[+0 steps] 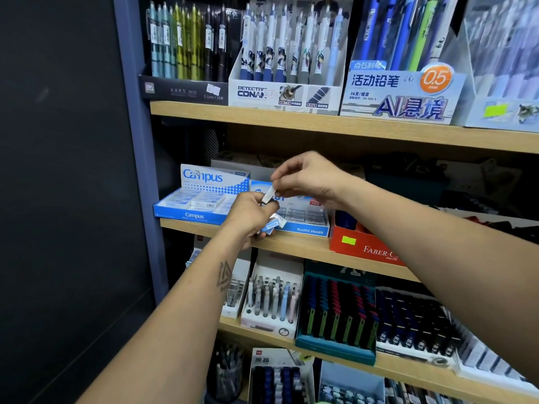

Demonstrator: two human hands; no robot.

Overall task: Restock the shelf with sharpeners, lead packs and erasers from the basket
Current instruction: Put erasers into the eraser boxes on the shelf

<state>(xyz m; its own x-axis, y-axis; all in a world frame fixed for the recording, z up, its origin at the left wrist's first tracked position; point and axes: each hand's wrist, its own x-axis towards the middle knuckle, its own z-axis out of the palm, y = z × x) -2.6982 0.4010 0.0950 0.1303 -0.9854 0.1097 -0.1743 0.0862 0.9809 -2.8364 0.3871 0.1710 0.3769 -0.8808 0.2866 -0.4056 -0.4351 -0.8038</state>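
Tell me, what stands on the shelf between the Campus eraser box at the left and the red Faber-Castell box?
In the head view, a second blue eraser box marked PLASTIC ERASER stands between the Campus box and the red box, partly behind both hands.

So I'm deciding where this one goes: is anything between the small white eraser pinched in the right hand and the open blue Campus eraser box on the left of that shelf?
Only the left hand, itself gripping more erasers, sits on the path from the small white eraser in the right hand to the blue Campus box.

place: stationery shop | evidence: wooden shelves [320, 123] stacked with pen display boxes [287, 94], eraser cartons [192, 215]
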